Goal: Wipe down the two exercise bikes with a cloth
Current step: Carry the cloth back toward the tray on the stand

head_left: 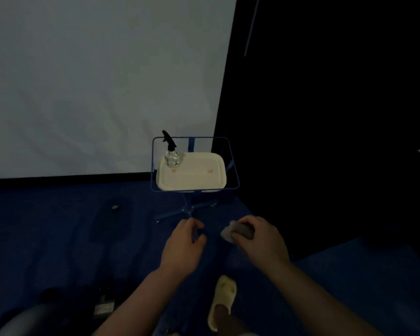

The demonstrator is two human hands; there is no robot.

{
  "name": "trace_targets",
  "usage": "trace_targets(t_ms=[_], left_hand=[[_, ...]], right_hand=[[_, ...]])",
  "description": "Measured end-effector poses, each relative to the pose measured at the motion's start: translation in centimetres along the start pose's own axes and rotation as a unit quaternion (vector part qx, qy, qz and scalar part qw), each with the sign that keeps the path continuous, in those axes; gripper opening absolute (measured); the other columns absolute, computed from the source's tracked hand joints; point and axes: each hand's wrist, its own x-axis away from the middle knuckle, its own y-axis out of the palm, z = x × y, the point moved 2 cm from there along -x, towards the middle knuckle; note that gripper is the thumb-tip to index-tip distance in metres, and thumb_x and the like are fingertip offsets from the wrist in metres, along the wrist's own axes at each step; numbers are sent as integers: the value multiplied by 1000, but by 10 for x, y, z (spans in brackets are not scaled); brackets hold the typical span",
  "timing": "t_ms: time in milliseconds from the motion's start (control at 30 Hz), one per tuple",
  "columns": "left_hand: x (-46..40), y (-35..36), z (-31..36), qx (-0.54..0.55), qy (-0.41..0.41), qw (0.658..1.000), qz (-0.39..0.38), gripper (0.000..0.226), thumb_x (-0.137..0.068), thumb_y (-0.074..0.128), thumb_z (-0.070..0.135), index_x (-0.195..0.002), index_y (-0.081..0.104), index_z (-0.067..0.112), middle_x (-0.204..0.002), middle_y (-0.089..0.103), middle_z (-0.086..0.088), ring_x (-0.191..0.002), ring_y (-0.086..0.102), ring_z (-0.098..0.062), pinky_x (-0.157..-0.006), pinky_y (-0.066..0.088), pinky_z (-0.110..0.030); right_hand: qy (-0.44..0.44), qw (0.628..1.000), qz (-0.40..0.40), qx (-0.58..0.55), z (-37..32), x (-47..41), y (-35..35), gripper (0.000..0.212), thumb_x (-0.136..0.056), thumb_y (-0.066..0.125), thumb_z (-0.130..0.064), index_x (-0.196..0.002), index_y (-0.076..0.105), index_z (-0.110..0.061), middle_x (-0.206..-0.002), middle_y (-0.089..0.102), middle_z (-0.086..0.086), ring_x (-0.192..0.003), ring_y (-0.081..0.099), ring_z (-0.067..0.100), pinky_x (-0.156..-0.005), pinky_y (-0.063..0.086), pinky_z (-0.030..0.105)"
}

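Right hand (pixel 260 238) grips bunched cloth (pixel 238 230); left hand (pixel 183 246) just beside, fingers loosely curled, holding nothing.

The cloth (pixel 238 231) is a small grey wad, bunched up and gripped in the right hand (pixel 260 241), held in the air above the dark blue floor (pixel 58 238).

Blue-framed stand (pixel 233 183) on dark blue floor (pixel 58 238); holds cream tray (pixel 192 180). Clear spray bottle (pixel 172 159), black trigger, upright at tray's far-left corner.
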Motion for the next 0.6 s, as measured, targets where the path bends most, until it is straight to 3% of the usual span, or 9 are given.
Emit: trace_targets(t_ms=[133, 333, 433, 600], left_hand=[[-50, 4, 7, -10, -27, 1000, 13, 21, -90, 55, 19, -111, 57, 18, -111, 54, 4, -101, 56, -15, -92, 47, -37], [-116, 3, 6, -20, -77, 996, 41, 14, -89, 56, 24, -102, 56, 25, -108, 56, 6, -94, 57, -12, -86, 49, -37], [-135, 4, -2, -11, -111, 992, 55, 14, -87, 57, 22, -102, 58, 23, -105, 56, 5, -94, 58, -14, -85, 48, -37], [-174, 4, -27, 5, -160, 986, 36, 19, -87, 56, 20, -106, 58, 22, -108, 56, 4, -100, 58, -16, -87, 48, -35]], right_hand=[[-6, 1000, -24, 8, 9, -64, -2, 14, -80, 65, -40, -85, 52, -39, -90, 52, -17, -77, 52, 4, -58, 41, 24], [-8, 997, -80, 4, 20, -150, 6, 15, -81, 64, -41, -93, 56, -36, -96, 55, -14, -87, 58, 9, -74, 51, 34], [-25, 994, -109, 5, 12, -184, 18, 22, -84, 63, -40, -103, 59, -28, -102, 55, -10, -89, 58, 11, -73, 49, 30], [-28, 990, -138, -1, -1, -235, 63, 21, -85, 64, -36, -102, 60, -25, -105, 57, -6, -92, 58, 13, -72, 50, 29]])
